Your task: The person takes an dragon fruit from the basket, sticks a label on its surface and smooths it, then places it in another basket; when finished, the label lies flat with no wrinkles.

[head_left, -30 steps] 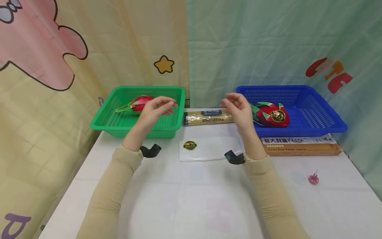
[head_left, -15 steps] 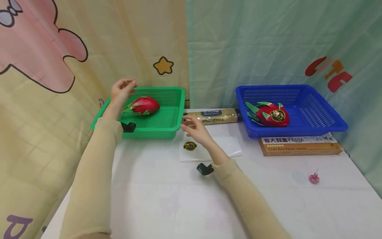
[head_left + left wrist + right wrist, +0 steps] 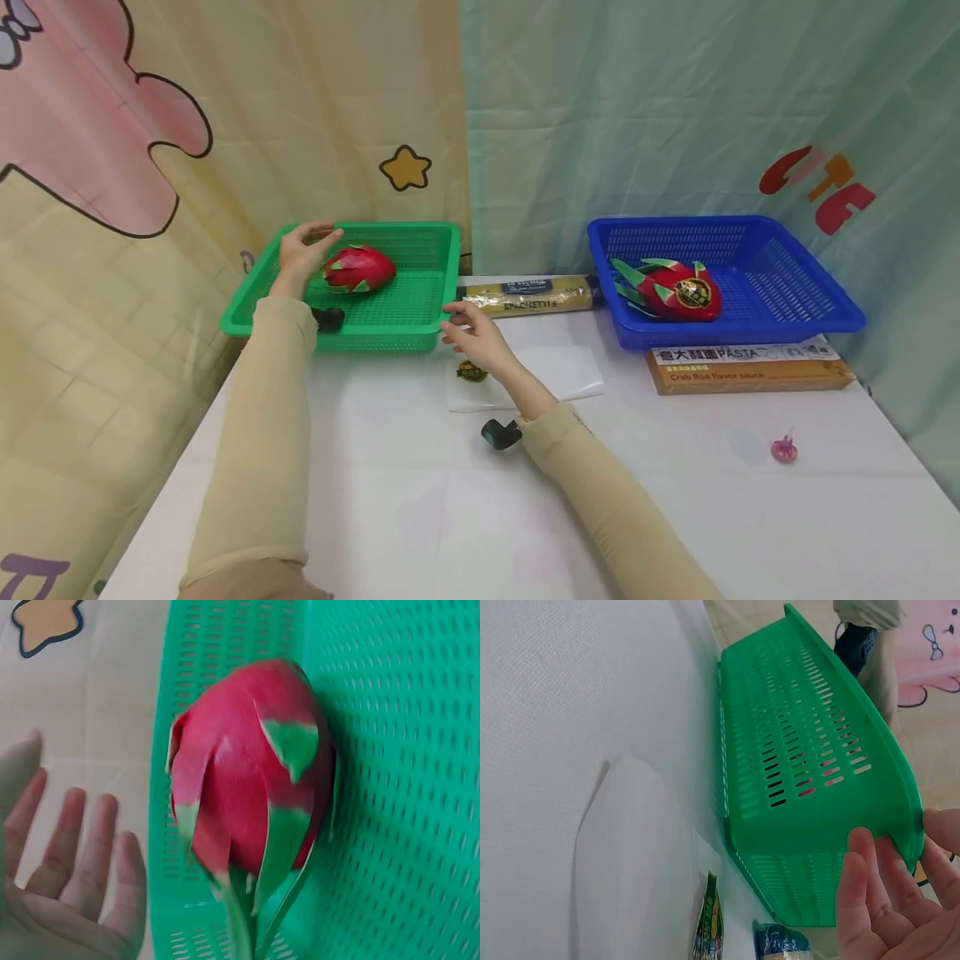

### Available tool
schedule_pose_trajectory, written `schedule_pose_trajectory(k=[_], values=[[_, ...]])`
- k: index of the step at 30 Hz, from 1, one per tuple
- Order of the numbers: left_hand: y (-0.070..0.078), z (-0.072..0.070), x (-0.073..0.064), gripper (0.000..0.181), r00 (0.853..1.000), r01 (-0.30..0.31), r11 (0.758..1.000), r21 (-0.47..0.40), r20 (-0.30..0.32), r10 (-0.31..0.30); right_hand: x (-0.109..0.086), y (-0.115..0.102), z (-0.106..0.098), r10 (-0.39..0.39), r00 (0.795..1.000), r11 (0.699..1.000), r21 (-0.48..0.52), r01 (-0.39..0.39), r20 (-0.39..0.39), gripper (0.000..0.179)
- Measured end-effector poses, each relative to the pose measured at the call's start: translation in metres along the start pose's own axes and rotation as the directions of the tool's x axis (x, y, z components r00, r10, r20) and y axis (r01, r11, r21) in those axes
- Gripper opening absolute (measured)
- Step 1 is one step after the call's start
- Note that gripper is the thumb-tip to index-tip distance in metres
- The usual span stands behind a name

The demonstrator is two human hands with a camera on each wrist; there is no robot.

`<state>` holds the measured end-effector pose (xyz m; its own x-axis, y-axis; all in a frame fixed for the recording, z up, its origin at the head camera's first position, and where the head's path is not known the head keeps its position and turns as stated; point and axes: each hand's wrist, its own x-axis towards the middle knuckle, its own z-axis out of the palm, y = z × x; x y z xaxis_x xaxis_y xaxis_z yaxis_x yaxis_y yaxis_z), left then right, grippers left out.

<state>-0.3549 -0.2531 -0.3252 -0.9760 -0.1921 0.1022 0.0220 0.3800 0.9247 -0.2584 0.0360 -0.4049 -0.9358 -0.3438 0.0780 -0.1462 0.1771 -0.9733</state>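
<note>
In the head view, my left hand point(image 3: 302, 254) hovers by the back left part of the green basket point(image 3: 397, 342), its fingers loosely bent and holding nothing. A dragon fruit point(image 3: 360, 269) lies in that basket, right of this hand; in the left wrist view the dragon fruit point(image 3: 247, 765) shows green-tipped scales, with my open left hand point(image 3: 75, 885) apart from it, outside the basket wall. My right hand point(image 3: 480, 340) is at the basket's front right corner. In the right wrist view, the right hand point(image 3: 900, 900) pinches the basket rim point(image 3: 911, 802), thumb on one side, fingers against the outer wall.
A blue basket point(image 3: 810, 325) with another dragon fruit point(image 3: 686, 292) stands at the right. Between the baskets lies a spaghetti pack point(image 3: 532, 297), with a white packet point(image 3: 555, 375) before it. A pasta box point(image 3: 750, 372) and a small pink wrapped item point(image 3: 784, 449) lie at the right.
Both hands have moved left, from above the table's middle to the green basket. My left hand has come down toward its back left rim; my right hand has reached its front right corner.
</note>
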Motion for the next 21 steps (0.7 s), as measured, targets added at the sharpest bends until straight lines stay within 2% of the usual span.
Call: schedule_pose_trajectory(k=[7,11,17,21], values=[[-0.012,0.002,0.001,0.059,0.995,0.095,0.995,-0.024,0.037,-0.094,0.001,0.002,-0.001,0.004,1.000,1.000,0.002,-0.004,-0.007,0.037],[-0.018,0.004,0.002,0.058,0.992,0.122,0.992,-0.028,0.038,-0.121,0.003,0.004,-0.002,0.015,1.000,1.000,-0.003,-0.015,0.008,0.037],[-0.024,0.007,0.003,0.059,0.995,0.097,0.995,0.000,0.029,-0.097,0.004,0.005,-0.004,0.033,0.999,0.999,0.015,-0.034,0.039,0.041],[-0.026,0.009,0.004,0.059,0.999,0.040,0.999,0.029,0.008,-0.041,-0.002,-0.006,-0.006,0.028,0.998,0.999,0.022,-0.030,0.055,0.041]])
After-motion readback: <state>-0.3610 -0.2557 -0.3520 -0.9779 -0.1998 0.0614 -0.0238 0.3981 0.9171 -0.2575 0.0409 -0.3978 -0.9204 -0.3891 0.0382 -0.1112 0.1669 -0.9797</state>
